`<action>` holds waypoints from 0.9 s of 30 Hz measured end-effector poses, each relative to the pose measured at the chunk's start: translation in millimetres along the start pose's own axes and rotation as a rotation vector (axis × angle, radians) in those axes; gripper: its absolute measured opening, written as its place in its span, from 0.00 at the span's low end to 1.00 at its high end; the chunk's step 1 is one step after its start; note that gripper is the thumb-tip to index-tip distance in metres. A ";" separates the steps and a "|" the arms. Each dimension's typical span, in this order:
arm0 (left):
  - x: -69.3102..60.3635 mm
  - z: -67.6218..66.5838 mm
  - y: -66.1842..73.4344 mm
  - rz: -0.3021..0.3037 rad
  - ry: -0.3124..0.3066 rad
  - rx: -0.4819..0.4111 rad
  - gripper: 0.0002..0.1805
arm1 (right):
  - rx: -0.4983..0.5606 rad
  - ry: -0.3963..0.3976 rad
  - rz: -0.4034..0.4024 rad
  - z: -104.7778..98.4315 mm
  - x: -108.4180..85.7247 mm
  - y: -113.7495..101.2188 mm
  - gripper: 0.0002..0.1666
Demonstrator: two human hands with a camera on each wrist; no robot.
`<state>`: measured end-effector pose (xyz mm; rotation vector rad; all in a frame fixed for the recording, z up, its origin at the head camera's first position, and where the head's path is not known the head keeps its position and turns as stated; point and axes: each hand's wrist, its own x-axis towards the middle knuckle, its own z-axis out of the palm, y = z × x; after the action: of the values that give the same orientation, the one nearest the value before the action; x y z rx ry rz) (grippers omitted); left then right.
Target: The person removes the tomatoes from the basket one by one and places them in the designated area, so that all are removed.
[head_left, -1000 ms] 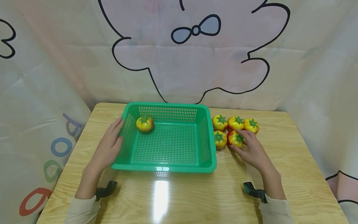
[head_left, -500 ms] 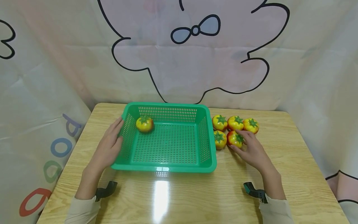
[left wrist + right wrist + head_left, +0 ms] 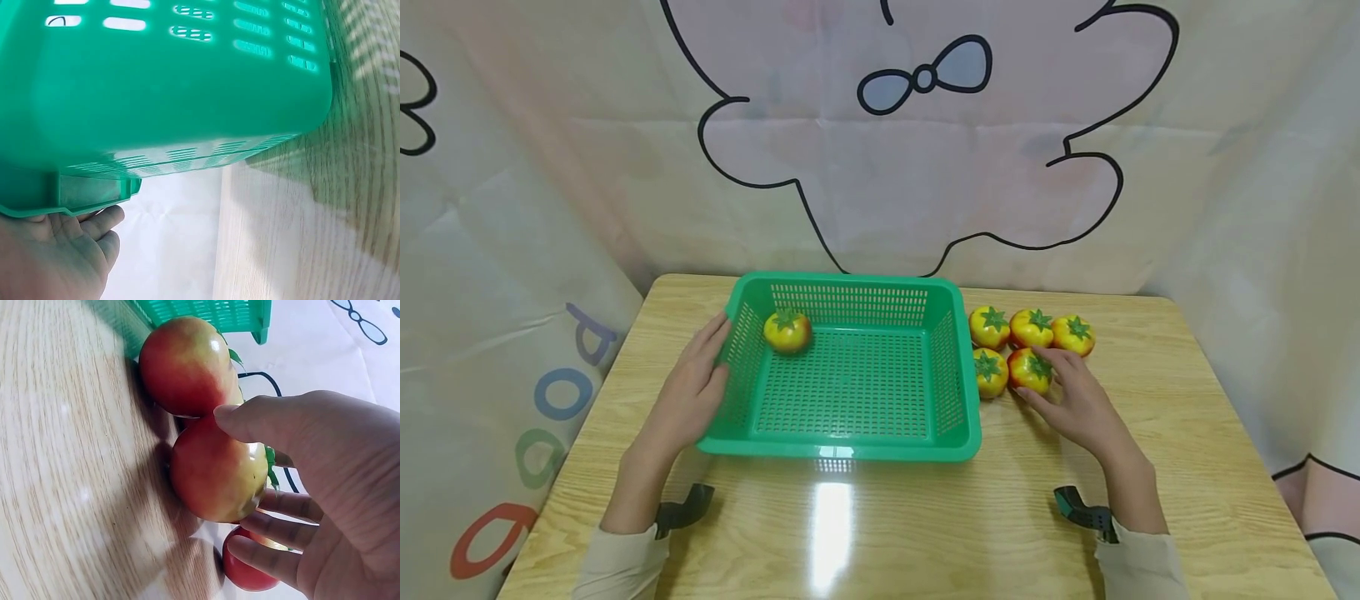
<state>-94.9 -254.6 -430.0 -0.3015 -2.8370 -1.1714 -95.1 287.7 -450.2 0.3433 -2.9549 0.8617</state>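
Note:
In the head view a green plastic basket [image 3: 850, 450] stands on the table with one yellow-red tomato [image 3: 787, 332] inside, at its back left. My left hand [image 3: 688, 392] rests against the basket's left rim, fingers extended along it; in the left wrist view its fingers [image 3: 103, 222] lie beneath the rim. To the right of the basket my right hand [image 3: 1075, 404] holds a tomato [image 3: 1028, 372] on the table between thumb and fingers. The right wrist view shows the thumb [image 3: 240, 422] on one side of this tomato [image 3: 215, 469] and the fingers on the other.
Several more tomatoes sit close around the held one: a front-left tomato [image 3: 990, 373] beside the basket and a back row with a left [image 3: 988, 328], middle [image 3: 1032, 329] and right tomato [image 3: 1073, 336]. A printed cloth [image 3: 925, 192] hangs behind the wooden table [image 3: 895, 533].

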 end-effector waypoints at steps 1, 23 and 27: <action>-0.1 0.0 -0.2 -0.001 0.000 -0.001 0.33 | 0.000 -0.002 0.003 -0.4 0.0 -0.2 0.40; 0.5 -1.1 0.4 0.001 0.006 -0.003 0.33 | 0.005 -0.002 0.023 -7.0 -1.1 -3.8 0.40; 0.0 -1.3 1.5 -0.003 -0.001 -0.007 0.33 | 0.009 -0.008 0.025 -8.7 -1.8 -4.5 0.41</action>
<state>-94.6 -254.5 -428.0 -0.2978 -2.8355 -1.1820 -92.6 289.0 -440.6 0.3115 -2.9697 0.8795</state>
